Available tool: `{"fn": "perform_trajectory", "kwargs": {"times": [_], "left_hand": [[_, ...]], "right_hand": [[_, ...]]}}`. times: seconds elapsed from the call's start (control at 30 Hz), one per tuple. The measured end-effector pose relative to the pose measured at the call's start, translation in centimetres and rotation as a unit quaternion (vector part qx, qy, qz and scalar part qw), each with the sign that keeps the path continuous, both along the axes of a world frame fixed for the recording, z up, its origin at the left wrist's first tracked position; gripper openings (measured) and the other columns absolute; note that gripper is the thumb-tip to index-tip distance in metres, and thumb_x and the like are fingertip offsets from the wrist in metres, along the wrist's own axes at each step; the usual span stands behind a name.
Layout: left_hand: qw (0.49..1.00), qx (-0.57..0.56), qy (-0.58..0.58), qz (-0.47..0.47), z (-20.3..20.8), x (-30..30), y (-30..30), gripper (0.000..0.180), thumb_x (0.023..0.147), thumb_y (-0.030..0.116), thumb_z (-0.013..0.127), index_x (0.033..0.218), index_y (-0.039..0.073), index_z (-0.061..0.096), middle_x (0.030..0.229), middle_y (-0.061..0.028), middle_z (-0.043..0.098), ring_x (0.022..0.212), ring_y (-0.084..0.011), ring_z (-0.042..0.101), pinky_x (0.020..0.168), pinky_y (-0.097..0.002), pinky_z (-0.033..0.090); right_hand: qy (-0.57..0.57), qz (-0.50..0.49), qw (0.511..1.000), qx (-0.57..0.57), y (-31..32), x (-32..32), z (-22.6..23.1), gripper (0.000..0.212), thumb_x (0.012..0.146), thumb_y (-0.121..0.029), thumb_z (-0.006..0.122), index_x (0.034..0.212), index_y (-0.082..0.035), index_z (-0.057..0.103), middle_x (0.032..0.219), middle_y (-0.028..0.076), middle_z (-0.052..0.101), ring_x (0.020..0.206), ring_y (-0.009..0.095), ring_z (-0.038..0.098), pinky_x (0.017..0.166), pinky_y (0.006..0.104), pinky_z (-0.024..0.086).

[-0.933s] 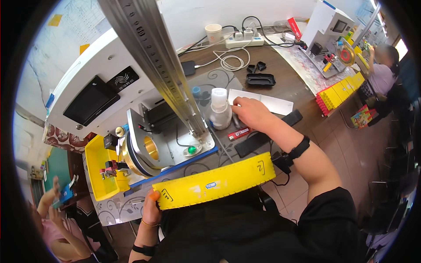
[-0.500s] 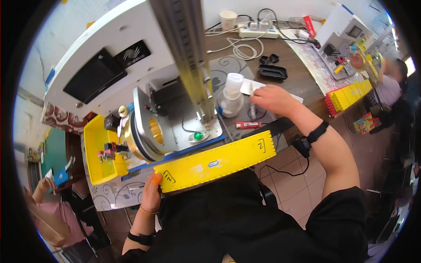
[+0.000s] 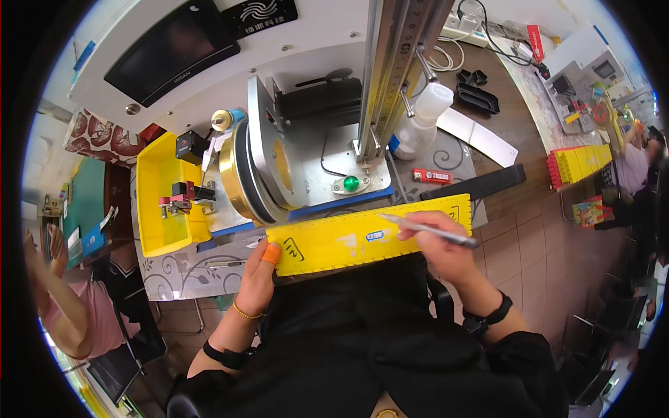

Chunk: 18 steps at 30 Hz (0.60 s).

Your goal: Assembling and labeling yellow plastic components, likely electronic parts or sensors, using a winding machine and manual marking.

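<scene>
A long yellow panel (image 3: 334,242) lies across the table's near edge in front of me. My left hand (image 3: 259,273), with an orange cot on the thumb, grips the panel's left end. My right hand (image 3: 435,244) rests over the panel's right part and holds a grey pen (image 3: 426,229), its tip pointing left toward a small blue-and-white sticker (image 3: 375,235). A black watch sits on each wrist.
Behind the panel stands a machine with a brass and steel wheel (image 3: 254,174), a green button (image 3: 351,183) and a tall metal column (image 3: 397,63). A yellow tray (image 3: 159,209) is at left, a white bottle (image 3: 421,118) and a red lighter (image 3: 432,176) at right. Another person (image 3: 70,306) is at far left.
My right hand has come back from the white bottle to the panel and now holds a pen. The view has tilted down closer to the machine. My left hand stays on the panel's end.
</scene>
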<state>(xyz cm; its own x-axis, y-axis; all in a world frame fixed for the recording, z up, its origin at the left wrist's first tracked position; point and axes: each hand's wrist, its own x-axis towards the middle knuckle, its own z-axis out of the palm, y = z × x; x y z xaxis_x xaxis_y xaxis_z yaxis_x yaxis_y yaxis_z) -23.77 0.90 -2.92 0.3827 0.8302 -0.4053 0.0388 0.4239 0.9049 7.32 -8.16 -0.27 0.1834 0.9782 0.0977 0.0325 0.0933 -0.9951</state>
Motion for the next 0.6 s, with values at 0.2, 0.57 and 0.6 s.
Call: {"fn": "perform_trajectory", "kwargs": {"times": [0.2,0.57,0.6], "left_hand": [[0.998,-0.017,0.007,-0.056,1.1,0.2,1.0,0.037,0.095,0.029,0.058,0.113,-0.003,0.059,0.101,-0.0053,0.064,0.088,-0.0089,0.057,0.08,-0.0249,0.046],[0.995,0.065,0.06,-0.045,1.0,1.5,0.5,0.033,0.091,0.027,0.066,0.102,-0.004,0.064,0.088,-0.0035,0.066,0.077,-0.0089,0.059,0.069,-0.0249,0.048],[0.995,0.073,0.061,-0.042,1.0,1.5,0.5,0.032,0.091,0.026,0.066,0.101,-0.004,0.064,0.087,-0.0031,0.066,0.077,-0.0086,0.059,0.069,-0.025,0.048]], "right_hand": [[-0.038,-0.033,0.998,-0.047,-0.7,-0.9,-3.4,0.021,0.086,-0.015,0.068,0.099,-0.001,0.06,0.09,0.008,0.067,0.075,0.013,0.063,0.068,0.0255,0.05],[-0.198,-0.032,0.979,0.042,-0.3,-1.6,-2.0,0.016,0.082,-0.013,0.069,0.093,-0.003,0.062,0.074,0.008,0.062,0.059,0.017,0.059,0.057,0.0276,0.047],[-0.207,-0.046,0.975,0.067,-0.2,-1.7,-2.1,0.015,0.081,-0.013,0.069,0.089,-0.004,0.061,0.071,0.008,0.061,0.057,0.018,0.058,0.055,0.0287,0.046]]}}
